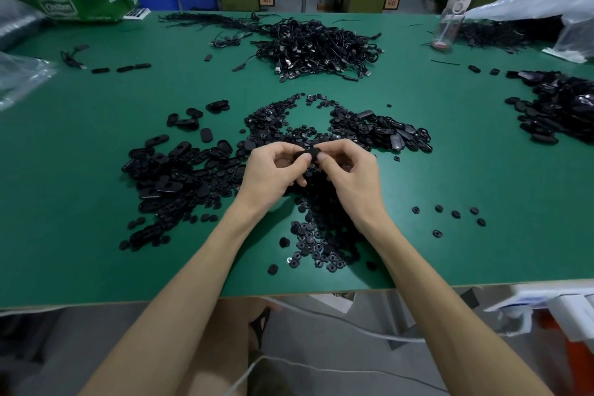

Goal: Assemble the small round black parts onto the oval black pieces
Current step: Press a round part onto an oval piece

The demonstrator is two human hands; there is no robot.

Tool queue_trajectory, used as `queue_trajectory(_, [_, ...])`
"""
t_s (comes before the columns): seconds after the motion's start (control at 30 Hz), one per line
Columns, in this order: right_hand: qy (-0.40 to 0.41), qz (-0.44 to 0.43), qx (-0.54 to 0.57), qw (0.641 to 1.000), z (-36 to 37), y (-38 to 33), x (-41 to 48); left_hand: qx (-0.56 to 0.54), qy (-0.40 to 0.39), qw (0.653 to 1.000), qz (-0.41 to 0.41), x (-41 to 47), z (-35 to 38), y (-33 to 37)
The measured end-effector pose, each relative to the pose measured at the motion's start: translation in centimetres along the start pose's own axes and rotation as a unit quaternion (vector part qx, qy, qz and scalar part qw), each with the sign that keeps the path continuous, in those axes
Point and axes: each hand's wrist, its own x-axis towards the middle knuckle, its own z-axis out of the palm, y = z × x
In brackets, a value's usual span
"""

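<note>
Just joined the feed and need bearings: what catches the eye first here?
The left hand and right hand meet mid-table, pinching one black piece between them. Black heaps surround them on the green table: oval pieces at left, round parts nearest the front edge. A cable tangle lies far centre.

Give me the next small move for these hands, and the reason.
Probably press harder to finish the fit: left hand and right hand both pinch one black piece between them over the pile, and the grip hides whether it is joined.
</note>
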Motion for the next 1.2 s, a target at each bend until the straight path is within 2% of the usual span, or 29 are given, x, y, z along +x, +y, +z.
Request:
queue_trajectory(0.37, [-0.035, -0.033, -0.017, 0.999, 0.2, -0.1, -0.2, 0.104, 0.009, 0.993, 0.051, -0.4, 0.3, -0.1])
queue_trajectory(0.67, [-0.035, -0.058, 0.000, 0.998, 0.0, -0.2, -0.3, 0.067, -0.007, 0.995, 0.070, -0.5, 0.0, 0.5])
queue_trajectory(0.9, [-0.022, -0.037, 0.033, 0.998, 0.0, -0.4, -0.3, 0.032, -0.006, 0.997, 0.075, -0.6, -0.1, 0.8])
queue_trajectory(1.03, [0.017, -0.015, 0.044, 0.999, -0.1, -0.2, -0.3, 0.048, 0.027, 0.995, 0.082, -0.6, 0.1, 1.0])
queue_trajectory(1.2, [0.148, 0.070, 0.109, 0.981, -0.8, 0.1, 0.6, 0.049, 0.095, 0.993, 0.054, -0.3, -0.2, 0.9])
